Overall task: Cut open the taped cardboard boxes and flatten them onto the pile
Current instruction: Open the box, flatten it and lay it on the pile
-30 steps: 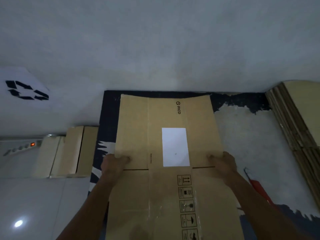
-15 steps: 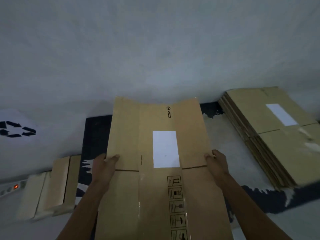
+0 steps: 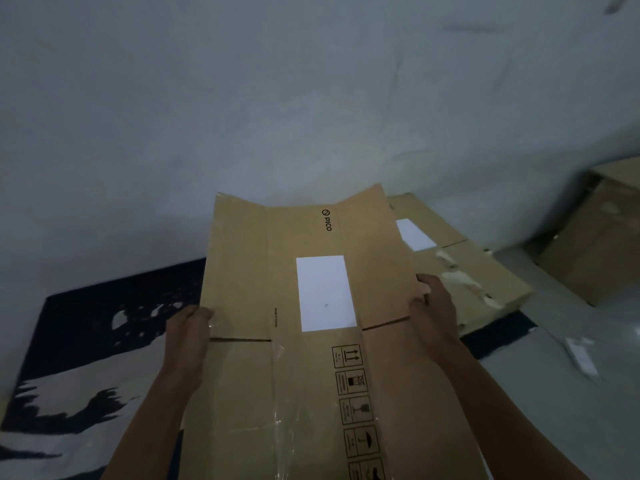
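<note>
**Flattened box held over the floor, pile to the right**

While both hands hold it by its long side edges, the flattened box point(image 3: 311, 306) is in the air in front of the person. The left hand point(image 3: 188, 329) grips the left edge with the thumb on top, and the right hand point(image 3: 433, 306) grips the right edge in the same way, so the box lies between them. Beyond the right hand, the pile point(image 3: 464, 268) of flat boxes rests on the floor, partly behind the held box. Further right stands another box point(image 3: 588, 237).

I judge the sheet is light but wide and a little floppy, because its far flaps bend upward. The tape strip looks slippery, so the bare edges near the middle fold are the better place to hold.
</note>
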